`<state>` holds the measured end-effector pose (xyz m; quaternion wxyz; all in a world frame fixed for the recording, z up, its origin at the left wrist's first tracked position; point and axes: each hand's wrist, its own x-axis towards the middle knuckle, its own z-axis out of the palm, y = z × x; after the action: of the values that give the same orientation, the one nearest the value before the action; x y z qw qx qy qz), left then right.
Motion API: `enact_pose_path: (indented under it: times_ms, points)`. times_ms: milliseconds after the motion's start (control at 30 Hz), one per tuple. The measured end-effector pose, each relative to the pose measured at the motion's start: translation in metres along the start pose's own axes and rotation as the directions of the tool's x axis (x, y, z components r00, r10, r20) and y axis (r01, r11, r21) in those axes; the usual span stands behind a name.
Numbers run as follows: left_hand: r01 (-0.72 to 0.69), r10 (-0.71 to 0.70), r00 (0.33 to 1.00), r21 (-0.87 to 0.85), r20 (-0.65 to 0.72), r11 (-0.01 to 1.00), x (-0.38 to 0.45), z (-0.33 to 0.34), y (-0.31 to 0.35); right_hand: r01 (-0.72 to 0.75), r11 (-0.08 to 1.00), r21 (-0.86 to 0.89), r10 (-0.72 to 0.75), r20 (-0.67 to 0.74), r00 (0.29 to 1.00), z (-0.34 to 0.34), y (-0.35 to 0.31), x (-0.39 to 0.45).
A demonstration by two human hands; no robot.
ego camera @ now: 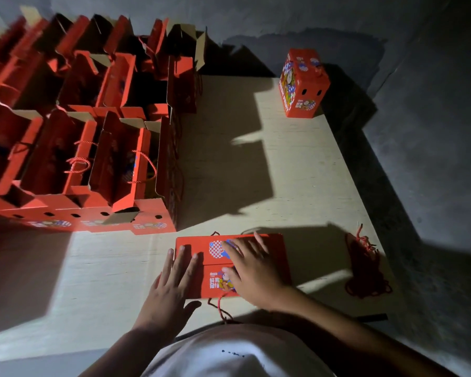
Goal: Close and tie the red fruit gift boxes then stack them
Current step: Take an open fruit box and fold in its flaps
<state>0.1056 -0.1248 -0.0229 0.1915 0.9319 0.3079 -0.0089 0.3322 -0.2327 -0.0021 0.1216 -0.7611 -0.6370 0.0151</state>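
A red fruit gift box (201,247) stands on the pale board right in front of me, its two top flaps folded down and meeting in a seam. My left hand (172,287) lies flat with spread fingers on the box's left end. My right hand (252,268) presses flat on the flaps at the middle, covering part of the printed picture. A red cord (220,308) hangs from the box's near side toward my lap. One closed red box (302,83) stands alone at the far right of the board.
Several open red boxes (93,148) with raised flaps and cord handles crowd the left and back left. A pile of loose red cords (365,265) lies near the board's right edge (365,191). Dark grey floor surrounds the board.
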Motion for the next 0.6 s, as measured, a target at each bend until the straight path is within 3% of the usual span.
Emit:
enact_pose_path:
  times_ms: [100,200,267,333,467,533,600]
  points:
    - [0.031,-0.030,1.000,0.062,-0.009,0.998,0.001,0.000,0.006,-0.150,0.988,-0.037,0.153,0.137,0.979,-0.002,0.013,0.029]
    - [-0.014,0.017,1.000,0.178,-0.019,0.984,0.005,0.004,0.019,-0.446,0.885,-0.134,0.464,0.331,0.822,-0.005,0.032,0.057]
    - [-0.049,0.048,0.999,0.228,0.009,0.972,0.007,0.007,0.025,-0.516,0.842,-0.157,0.529,0.428,0.733,-0.004,0.041,0.075]
    - [-0.051,0.048,0.999,0.248,0.019,0.968,0.008,0.008,0.029,-0.577,0.814,-0.066,0.527,0.503,0.685,-0.005,0.046,0.090]
    - [-0.053,0.066,0.997,0.259,-0.044,0.964,0.005,0.014,0.025,-0.686,0.644,0.340,0.436,0.574,0.693,0.002,0.040,0.109]
    - [-0.062,0.081,0.995,0.253,-0.064,0.965,0.005,0.017,0.023,-0.671,0.546,0.501,0.369,0.575,0.730,0.004,0.036,0.111]
    - [-0.059,0.080,0.993,0.233,-0.082,0.971,0.006,0.020,0.022,-0.616,0.539,0.575,0.317,0.539,0.780,0.005,0.032,0.105]
